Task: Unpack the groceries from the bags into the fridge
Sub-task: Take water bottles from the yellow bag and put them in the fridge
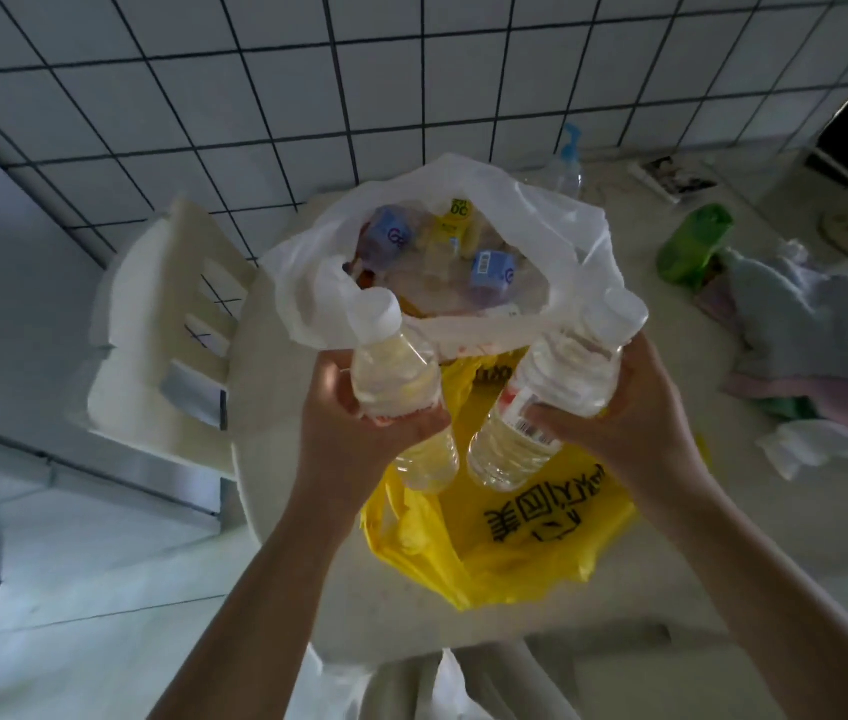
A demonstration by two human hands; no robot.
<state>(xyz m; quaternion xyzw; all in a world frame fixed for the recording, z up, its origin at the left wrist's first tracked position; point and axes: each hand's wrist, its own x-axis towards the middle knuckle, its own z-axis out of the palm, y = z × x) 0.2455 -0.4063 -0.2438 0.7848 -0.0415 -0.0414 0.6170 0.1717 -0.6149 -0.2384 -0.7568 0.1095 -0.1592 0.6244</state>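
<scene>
Bags: the open bag (557, 236) sits on the table (671, 537); the printed bag (505, 543) lies flat just before it.
In the open bag: several small bottles (489, 270).
Hands: left hand (354, 423) and right hand (629, 423) each hold a water bottle, left bottle (401, 392) and right bottle (551, 402) side by side above the printed bag.
Left of table: a chair (172, 324).
Right on table: a pile of cloths (816, 345), a cup (692, 246) behind it.
Behind the open bag: a pump bottle (564, 163).

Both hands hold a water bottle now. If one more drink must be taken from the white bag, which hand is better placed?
Neither is free: the left hand and the right hand each grip a bottle. Probably the left, since its bottle sits nearest the white bag opening, but it must unload first.
</scene>
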